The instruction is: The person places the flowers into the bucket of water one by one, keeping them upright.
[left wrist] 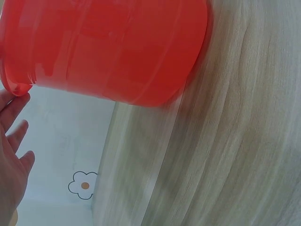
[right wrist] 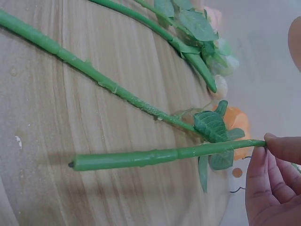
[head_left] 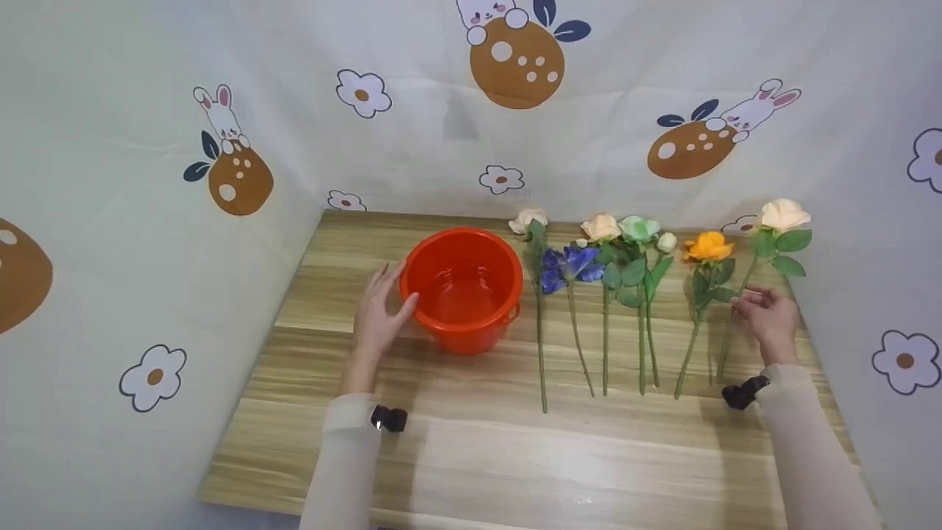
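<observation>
A red plastic bucket (head_left: pixel 471 342) stands upright on the wooden table, its inside bare in the head view. My left hand (head_left: pixel 379 313) is at its left side, fingers extended and fingertips right at the rim; the left wrist view shows the same fingers (left wrist: pixel 16 110) by the rim. At the far right, my right hand (head_left: pixel 769 320) pinches the green stem of a pale peach rose (head_left: pixel 784 215) between thumb and fingers. The lower stem (right wrist: pixel 136 158) points out from the hand, with its shadow on the table. An orange rose (head_left: pixel 709 246) lies just left of it.
Between bucket and right hand lie a blue flower (head_left: pixel 570 269), a cream rose (head_left: pixel 528 219), a peach rose (head_left: pixel 602 227), a green rose (head_left: pixel 639 229) and a whitish bud (head_left: pixel 667 242), stems toward me. A printed curtain (head_left: pixel 427 140) borders the wooden table (head_left: pixel 515 456).
</observation>
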`<action>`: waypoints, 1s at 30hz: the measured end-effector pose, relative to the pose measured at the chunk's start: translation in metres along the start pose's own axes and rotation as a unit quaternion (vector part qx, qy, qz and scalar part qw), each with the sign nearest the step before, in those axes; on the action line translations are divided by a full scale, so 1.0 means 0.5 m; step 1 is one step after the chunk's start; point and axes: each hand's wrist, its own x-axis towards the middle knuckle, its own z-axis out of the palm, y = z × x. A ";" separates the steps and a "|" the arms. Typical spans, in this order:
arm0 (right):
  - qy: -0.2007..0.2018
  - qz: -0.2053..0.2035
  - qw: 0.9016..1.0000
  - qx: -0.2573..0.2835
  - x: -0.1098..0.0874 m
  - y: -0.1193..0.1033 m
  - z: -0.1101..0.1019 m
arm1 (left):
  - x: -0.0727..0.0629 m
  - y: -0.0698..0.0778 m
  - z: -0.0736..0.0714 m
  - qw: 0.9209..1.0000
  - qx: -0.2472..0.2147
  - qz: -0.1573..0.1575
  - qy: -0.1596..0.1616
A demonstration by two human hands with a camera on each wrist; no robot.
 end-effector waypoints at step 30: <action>-0.001 -0.061 0.997 0.036 -0.033 -0.041 0.029 | -0.003 0.004 0.001 1.000 -0.010 -0.014 0.002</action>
